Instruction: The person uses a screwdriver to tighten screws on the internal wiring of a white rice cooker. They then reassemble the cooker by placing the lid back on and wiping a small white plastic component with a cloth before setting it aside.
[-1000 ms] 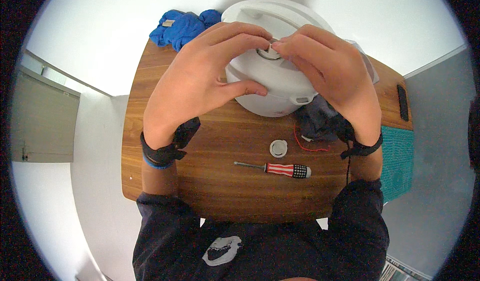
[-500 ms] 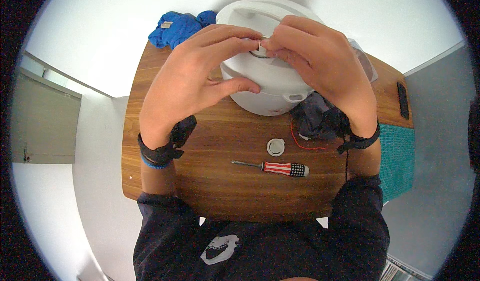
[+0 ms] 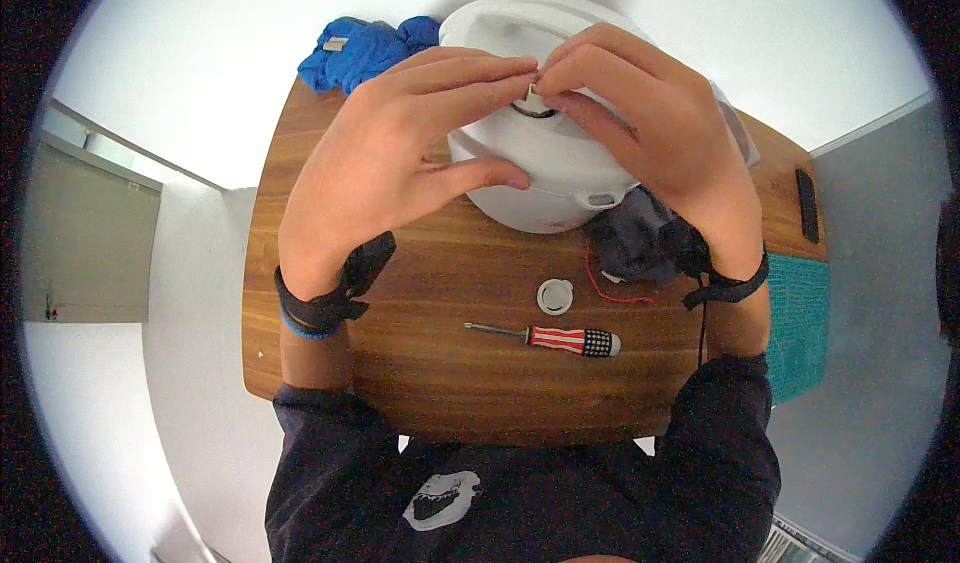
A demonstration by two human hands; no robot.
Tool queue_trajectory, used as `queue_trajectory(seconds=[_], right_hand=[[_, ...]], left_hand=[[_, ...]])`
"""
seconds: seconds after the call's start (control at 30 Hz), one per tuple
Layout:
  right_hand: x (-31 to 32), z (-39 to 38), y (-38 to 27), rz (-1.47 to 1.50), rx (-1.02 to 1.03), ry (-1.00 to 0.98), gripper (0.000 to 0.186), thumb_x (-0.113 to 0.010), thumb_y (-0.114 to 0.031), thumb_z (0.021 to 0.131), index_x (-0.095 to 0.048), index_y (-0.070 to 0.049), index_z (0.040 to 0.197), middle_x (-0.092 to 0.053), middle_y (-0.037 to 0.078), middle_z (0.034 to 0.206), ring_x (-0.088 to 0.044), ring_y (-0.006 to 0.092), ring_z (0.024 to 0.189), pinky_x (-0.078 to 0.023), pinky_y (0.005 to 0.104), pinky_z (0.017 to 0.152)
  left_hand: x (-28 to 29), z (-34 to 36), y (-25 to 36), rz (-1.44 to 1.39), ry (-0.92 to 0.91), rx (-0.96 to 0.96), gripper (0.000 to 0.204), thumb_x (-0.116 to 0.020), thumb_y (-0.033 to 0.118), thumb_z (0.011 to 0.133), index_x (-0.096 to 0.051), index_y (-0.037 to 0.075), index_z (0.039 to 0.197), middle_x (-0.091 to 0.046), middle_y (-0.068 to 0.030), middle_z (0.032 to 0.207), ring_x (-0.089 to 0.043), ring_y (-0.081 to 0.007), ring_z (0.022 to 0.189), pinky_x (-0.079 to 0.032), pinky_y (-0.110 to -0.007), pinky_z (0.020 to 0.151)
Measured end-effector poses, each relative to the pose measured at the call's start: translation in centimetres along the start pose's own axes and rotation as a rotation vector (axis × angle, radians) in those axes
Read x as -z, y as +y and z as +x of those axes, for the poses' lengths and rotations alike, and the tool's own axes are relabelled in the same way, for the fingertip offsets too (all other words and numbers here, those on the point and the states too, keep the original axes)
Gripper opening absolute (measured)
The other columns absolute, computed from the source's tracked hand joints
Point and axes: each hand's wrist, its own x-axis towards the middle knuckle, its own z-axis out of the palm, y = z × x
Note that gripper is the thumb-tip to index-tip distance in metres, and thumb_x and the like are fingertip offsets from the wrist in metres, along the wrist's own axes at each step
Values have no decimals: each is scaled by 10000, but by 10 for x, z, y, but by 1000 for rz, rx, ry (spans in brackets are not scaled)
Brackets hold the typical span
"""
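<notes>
A white rice cooker (image 3: 545,198) stands at the far side of the table, its lid curving under both my hands. My right hand (image 3: 650,113) has its fingertips pinched on a small white part (image 3: 534,94) at a dark-rimmed round opening (image 3: 535,111) in the lid. The fingers of my left hand (image 3: 390,138) stretch out to the same spot, their tips touching or nearly touching the part. My left thumb stays apart from them, against the cooker's front. A round white cap (image 3: 555,297) lies on the wood nearer to me.
A screwdriver with a striped and dotted handle (image 3: 570,340) lies in front of the cap. Dark cloth (image 3: 640,238) and a red cord (image 3: 605,288) sit beside the cooker. Blue cloth (image 3: 360,53), a black remote (image 3: 807,206) and a teal mat (image 3: 798,323) are at the table's edges.
My right fingertips have shifted slightly at the lid, and more of the dark-rimmed opening shows beneath the small white part. The whole scene sits a little further right.
</notes>
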Motion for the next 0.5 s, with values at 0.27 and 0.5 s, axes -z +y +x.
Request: queue_trajectory(seconds=[0.27, 0.5], right_hand=[[2, 0, 4, -44, 24, -17, 163, -800, -10, 940, -739, -39, 1088, -762, 109, 1041, -755, 311, 980, -603, 375, 856], [1, 2, 1, -52, 19, 4, 177, -803, -9, 935, -733, -41, 1094, -753, 105, 1062, -748, 312, 976, -599, 379, 852]], left_hand=[[-1, 0, 1, 41, -22, 7, 634, -930, 264, 789, -760, -2, 1339, -749, -189, 1395, -692, -393, 1313, -590, -461, 1068], [-3, -1, 3, 37, -11, 30, 661, -924, 264, 793, -748, 4, 1375, -742, -181, 1410, -683, -390, 1331, -586, -461, 1075]])
